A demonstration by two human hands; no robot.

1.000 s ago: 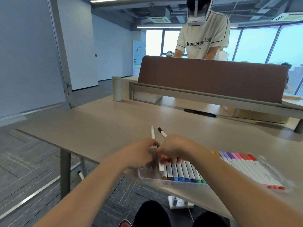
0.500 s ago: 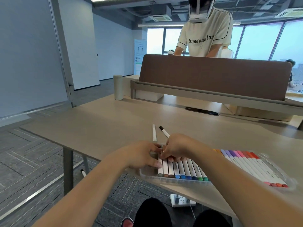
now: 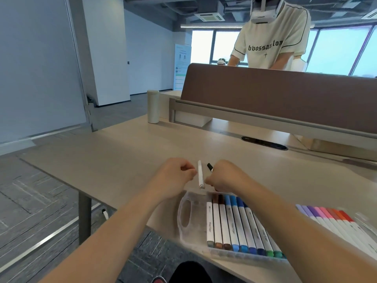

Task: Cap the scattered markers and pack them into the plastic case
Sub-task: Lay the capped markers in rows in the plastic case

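Observation:
A clear plastic case (image 3: 188,218) with a handle cutout lies at the table's near edge, holding a row of grey, brown, blue and green markers (image 3: 234,223). Its other half (image 3: 365,223) to the right holds purple, pink and red markers (image 3: 326,218). Just beyond the case a white marker (image 3: 200,174) lies on the table. My left hand (image 3: 175,177) is curled, its fingertips pinching that marker's left side. My right hand (image 3: 225,177) is curled round a black-tipped marker (image 3: 210,167), whose body is hidden under the hand.
A brown desk divider (image 3: 285,94) runs across the back, with a person standing behind it. A beige cylinder (image 3: 153,106) stands at the far left of the table (image 3: 122,156). A black cable slot (image 3: 264,142) sits near the divider. A small white marker-like item (image 3: 105,214) lies on the floor.
Both hands left the case's left end and moved forward to the two loose markers. The markers in the case are now uncovered.

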